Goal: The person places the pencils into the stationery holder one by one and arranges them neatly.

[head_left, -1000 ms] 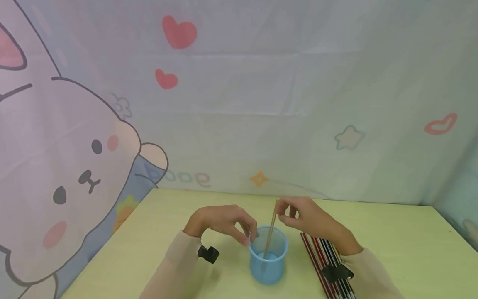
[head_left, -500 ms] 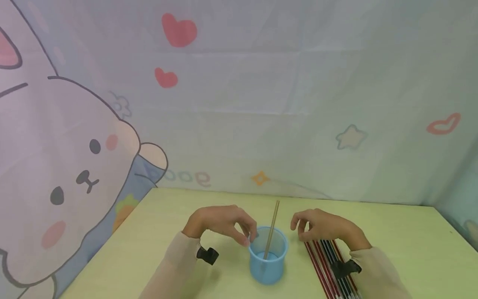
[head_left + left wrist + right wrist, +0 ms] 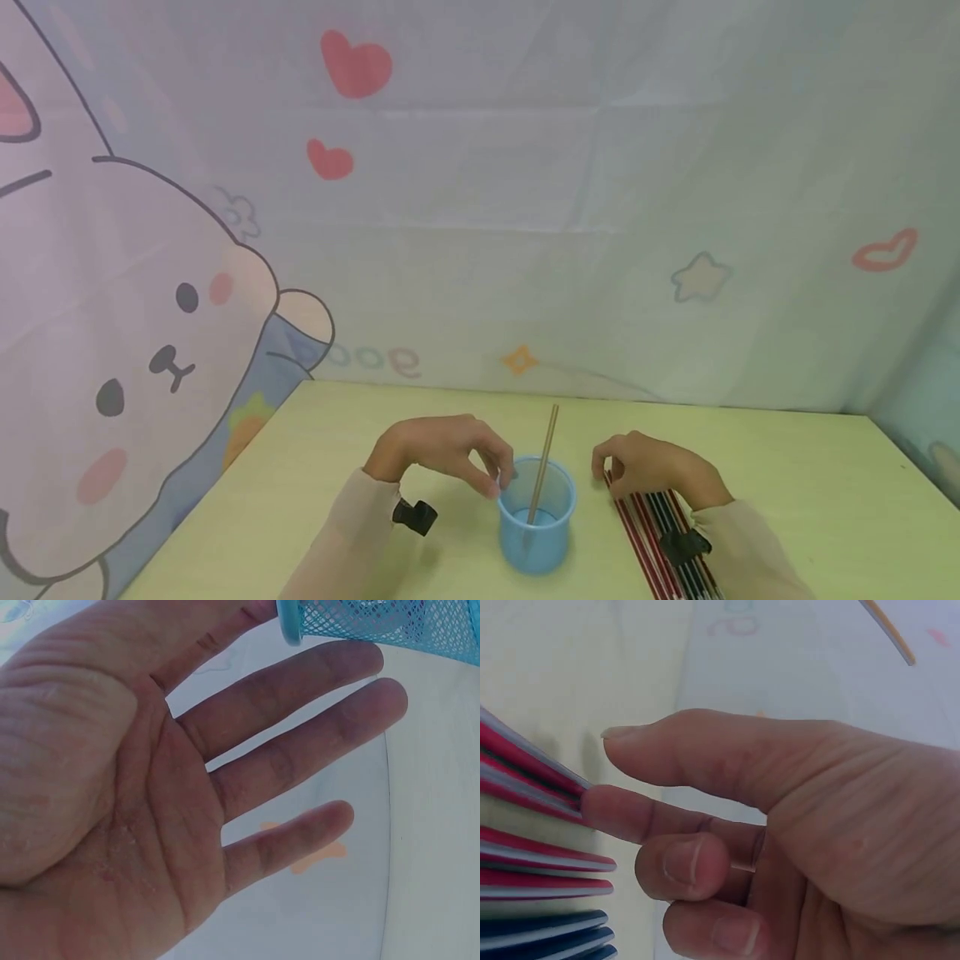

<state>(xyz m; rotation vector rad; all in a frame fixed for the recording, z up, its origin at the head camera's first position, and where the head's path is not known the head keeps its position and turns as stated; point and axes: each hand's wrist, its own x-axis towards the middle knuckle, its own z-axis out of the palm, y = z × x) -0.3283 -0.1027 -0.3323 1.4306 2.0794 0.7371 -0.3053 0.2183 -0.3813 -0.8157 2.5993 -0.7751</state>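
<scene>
A blue mesh pen cup (image 3: 534, 546) stands upright on the table. My left hand (image 3: 457, 450) holds its left rim between thumb and index finger; in the left wrist view, the other fingers extend below the mesh (image 3: 405, 622). One gold pencil (image 3: 548, 442) leans inside the cup, its top above the rim. To the right, striped pencils (image 3: 647, 542) lie side by side. My right hand (image 3: 652, 467) is over their far ends. In the right wrist view, its index fingertip touches the ends of red pencils (image 3: 532, 769), with the thumb apart. Dark blue pencils (image 3: 547, 934) lie beside these.
The pale yellow-green table (image 3: 360, 442) ends at a backdrop cloth (image 3: 480, 250) printed with a rabbit and hearts. Black wrist cameras are strapped at both sleeves, the left camera (image 3: 415, 517) beside the cup and the right camera (image 3: 684, 547) over the pencils.
My right hand has let go of the gold pencil in the cup and moved right and down to the pencils on the table. The left hand stays at the rim.
</scene>
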